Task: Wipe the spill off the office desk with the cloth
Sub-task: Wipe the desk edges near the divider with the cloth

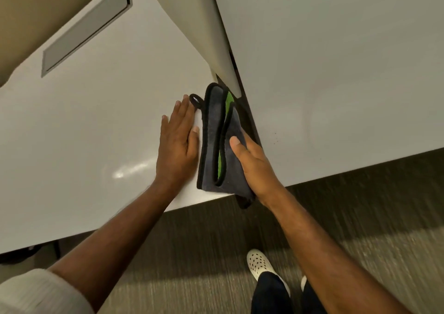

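Observation:
A folded grey cloth point(212, 140) with black edging, a green inner face and a black hanging loop lies at the right corner of the white desk point(96, 126). My right hand point(254, 167) grips the cloth's right fold, thumb on top, partly over the desk's edge. My left hand point(176, 143) lies flat on the desk just left of the cloth, fingers together, touching its edge. A glossy patch point(129, 168) shines on the desk left of my left wrist; I cannot tell if it is liquid.
A grey cable-flap panel point(84, 30) is set into the desk at the back left. A second white desk point(336, 73) adjoins on the right, with a curved divider point(204, 25) and a dark gap between. Below are carpet and my white shoe point(260, 263).

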Available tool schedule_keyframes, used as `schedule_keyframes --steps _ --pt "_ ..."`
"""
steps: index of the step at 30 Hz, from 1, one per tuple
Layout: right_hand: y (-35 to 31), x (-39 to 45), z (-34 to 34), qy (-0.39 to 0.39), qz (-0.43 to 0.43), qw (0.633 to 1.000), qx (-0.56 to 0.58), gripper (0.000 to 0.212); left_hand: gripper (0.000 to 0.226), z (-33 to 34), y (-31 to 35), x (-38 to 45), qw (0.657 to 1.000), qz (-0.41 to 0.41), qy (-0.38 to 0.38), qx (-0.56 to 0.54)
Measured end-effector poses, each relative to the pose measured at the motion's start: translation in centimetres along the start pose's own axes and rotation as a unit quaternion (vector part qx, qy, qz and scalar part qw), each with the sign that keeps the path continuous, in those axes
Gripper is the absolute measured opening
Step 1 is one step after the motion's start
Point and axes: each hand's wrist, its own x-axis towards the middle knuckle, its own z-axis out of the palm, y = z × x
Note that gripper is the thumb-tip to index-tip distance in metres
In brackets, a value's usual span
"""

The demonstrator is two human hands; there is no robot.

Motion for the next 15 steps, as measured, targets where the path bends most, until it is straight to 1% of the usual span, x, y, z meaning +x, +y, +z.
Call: schedule_keyframes --steps 2,5,9,12,15 --pt "-1.3 1.6 0.3 0.018 -0.023 0.998 -0.052 0.052 0.055 0.0 -0.1 0.2 1.000 0.002 -0.005 -0.010" --pt "-3.0 4.1 0.6 0.022 -0.052 0.991 -0.119 0.061 0.059 0.0 -0.4 0.3 0.999 0.015 -0.014 -0.027" --pt "-2.2 2.7 0.3 0.028 -0.072 0.979 -0.188 0.058 0.052 0.0 -0.5 0.4 1.000 0.009 -0.003 -0.018" --pt "-1.4 1.1 0.2 0.030 -0.088 0.970 -0.226 0.059 0.053 0.1 -0.3 0.5 1.000 -0.003 0.005 -0.011" --pt "-2.1 2.5 0.4 0.042 -0.087 0.966 -0.240 0.061 0.054 0.1 -0.4 0.4 1.000 0.003 -0.002 -0.016"
